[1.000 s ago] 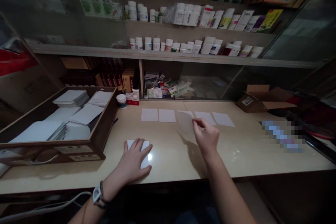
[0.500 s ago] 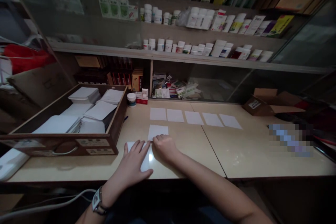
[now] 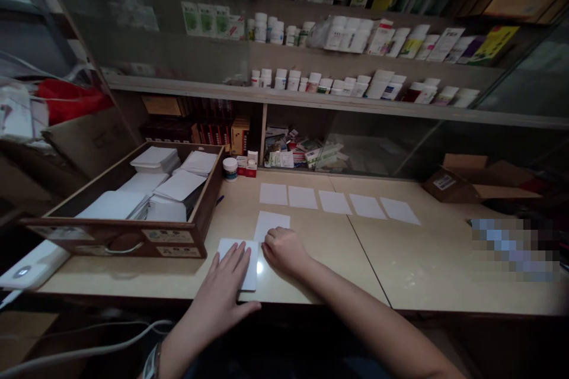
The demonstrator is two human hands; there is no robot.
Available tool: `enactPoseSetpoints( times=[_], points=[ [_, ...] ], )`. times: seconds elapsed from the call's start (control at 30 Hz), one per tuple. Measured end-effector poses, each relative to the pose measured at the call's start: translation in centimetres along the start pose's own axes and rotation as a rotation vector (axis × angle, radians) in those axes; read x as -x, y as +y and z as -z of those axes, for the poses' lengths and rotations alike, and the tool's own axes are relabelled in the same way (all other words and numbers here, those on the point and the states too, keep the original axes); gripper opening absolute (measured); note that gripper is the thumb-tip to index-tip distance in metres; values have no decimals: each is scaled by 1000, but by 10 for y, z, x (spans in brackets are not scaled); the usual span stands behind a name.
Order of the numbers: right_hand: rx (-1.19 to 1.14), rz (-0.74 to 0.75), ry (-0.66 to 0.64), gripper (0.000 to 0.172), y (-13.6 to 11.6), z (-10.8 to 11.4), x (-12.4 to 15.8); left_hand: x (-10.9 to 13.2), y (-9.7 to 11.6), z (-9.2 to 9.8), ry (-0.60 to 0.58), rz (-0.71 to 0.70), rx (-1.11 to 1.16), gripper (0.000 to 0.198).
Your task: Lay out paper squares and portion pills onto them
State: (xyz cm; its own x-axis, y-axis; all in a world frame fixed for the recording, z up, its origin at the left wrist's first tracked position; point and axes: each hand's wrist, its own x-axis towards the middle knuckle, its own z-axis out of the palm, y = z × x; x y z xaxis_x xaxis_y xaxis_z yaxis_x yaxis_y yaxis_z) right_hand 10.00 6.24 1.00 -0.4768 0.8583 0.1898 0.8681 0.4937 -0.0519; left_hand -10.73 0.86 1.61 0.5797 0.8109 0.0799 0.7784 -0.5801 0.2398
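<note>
My left hand (image 3: 229,284) lies flat with its fingers spread over white paper (image 3: 251,278) near the counter's front edge; I cannot tell whether this is one sheet or a stack. To its right rests my right hand (image 3: 284,250), fingers curled in, at the lower right corner of a single white sheet (image 3: 272,222). Whatever those fingers might hold is hidden. Behind both hands, several white paper squares (image 3: 303,197) lie spaced out in a row.
On the left stands a wooden drawer (image 3: 212,198) with stacks of white paper (image 3: 154,157). A white jar (image 3: 230,169) and a pen (image 3: 220,200) are beside it. An open cardboard box (image 3: 453,183) is at the right, and shelves of medicine bottles (image 3: 340,87) rise behind.
My left hand has slid slightly down, baring more of the paper beneath, and its fingertips are now apart from my right hand. The whole view has shifted a little.
</note>
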Motion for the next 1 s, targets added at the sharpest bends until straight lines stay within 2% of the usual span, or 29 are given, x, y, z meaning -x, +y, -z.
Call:
enactPoseSetpoints(
  times=[0.17, 0.27, 0.37, 0.47, 0.53, 0.63, 0.8, 0.93, 1.0],
  points=[
    [-13, -1, -13, 20, 3, 9, -1, 13, -6, -12, 88, 55, -59, 63],
    [-31, -4, 22, 21, -1, 16, 0, 14, -6, -11, 111, 71, -59, 52],
    [-69, 74, 32, 21, -19, 21, 6, 12, -4, -2, 68, 81, -25, 42],
    [-112, 183, -28, 18, -44, 23, 14, 11, -1, 8, 24, 104, 20, 33],
    [-118, 197, -87, 19, -55, 23, 18, 10, -3, 14, 13, 119, 58, 28],
    [-133, 174, -153, 16, -59, 26, 19, 9, -8, 18, -4, 102, 122, 22],
    [-145, 147, -214, 27, -56, 38, 12, 3, -10, 24, -33, 74, 162, 25],
    [-78, 158, -264, 13, -62, 35, 7, 1, -8, 27, -54, 109, 107, 30],
    [-82, 168, -235, 11, -62, 31, 7, 2, -9, 25, 24, 97, 96, 26]
  ],
)
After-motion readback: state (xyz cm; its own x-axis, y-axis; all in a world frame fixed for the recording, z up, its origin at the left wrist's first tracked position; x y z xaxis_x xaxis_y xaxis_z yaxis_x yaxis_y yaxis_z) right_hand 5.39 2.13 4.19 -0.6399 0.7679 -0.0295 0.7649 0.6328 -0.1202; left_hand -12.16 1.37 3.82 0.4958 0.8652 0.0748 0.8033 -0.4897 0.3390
